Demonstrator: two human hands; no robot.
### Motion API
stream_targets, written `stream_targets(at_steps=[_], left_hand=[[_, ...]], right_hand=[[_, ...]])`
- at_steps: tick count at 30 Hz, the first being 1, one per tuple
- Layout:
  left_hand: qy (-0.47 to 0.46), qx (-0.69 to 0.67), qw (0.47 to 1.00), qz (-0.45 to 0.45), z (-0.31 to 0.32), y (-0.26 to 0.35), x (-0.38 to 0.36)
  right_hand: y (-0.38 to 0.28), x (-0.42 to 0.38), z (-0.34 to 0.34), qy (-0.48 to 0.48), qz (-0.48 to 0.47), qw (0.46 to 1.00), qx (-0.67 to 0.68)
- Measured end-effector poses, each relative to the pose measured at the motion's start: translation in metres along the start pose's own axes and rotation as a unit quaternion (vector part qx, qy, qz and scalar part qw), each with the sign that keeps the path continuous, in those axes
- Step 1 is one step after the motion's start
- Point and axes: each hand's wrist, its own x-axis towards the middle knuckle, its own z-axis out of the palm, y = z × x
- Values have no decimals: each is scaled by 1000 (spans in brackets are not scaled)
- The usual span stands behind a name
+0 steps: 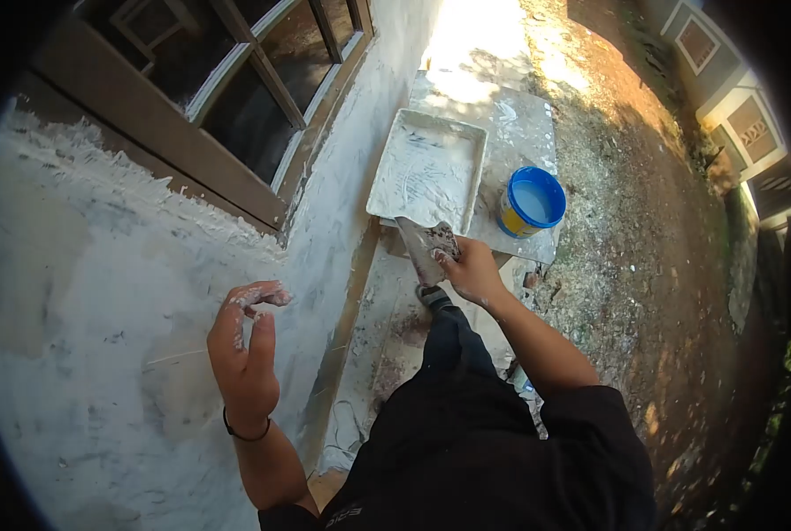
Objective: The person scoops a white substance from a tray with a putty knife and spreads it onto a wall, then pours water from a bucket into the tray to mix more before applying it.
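My right hand (475,273) is closed on a wide, stained metal scraper (424,252), whose blade lies by the near edge of a white tray. The tray (479,177) is rectangular and smeared inside with white paste. My left hand (247,350) is raised in front of the plastered wall (103,336), its white-smeared fingers curled with a gap between them and the thumb, holding nothing. A blue-rimmed bucket (534,199) with pale liquid stands to the right of the tray.
A wooden-framed window (276,199) with dark panes is set in the wall at upper left. The tray and bucket rest on a spattered board (524,115). Rough ground (643,230) lies to the right, with a building (732,88) beyond.
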Motion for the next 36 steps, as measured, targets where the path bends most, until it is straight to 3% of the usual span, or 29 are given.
stream_targets(at_steps=[3,4,7,13,14,18,22,25,29,34,36], left_hand=[[-90,-54,990,-92,92,-52,69],[-104,-62,983,-138,120,-62,87],[-130,-82,963,-221,177,-89,123],[-127,-120,935,-307,250,-165,160],[-132,-123,931,-319,260,-174,166],[-127,-121,930,-323,290,-198,186],[-132,-110,926,-335,295,-214,192],[-132,-101,922,-351,289,-221,192],[-118,-90,923,-355,282,-227,190],[-121,-73,923,-359,279,-223,188],[-119,-71,922,-361,279,-221,186]], right_hand=[[85,91,-36,89,41,991,-96],[96,114,-49,73,98,988,-95],[151,185,-57,60,112,982,-142],[184,301,-29,-21,115,957,-265],[193,313,-20,-19,74,948,-309],[227,308,38,-35,2,899,-437],[229,244,78,-60,-85,898,-428],[218,229,72,-67,-118,911,-390],[208,255,30,-90,-19,946,-311],[228,269,32,-55,-49,924,-376],[228,260,50,-65,-84,882,-459]])
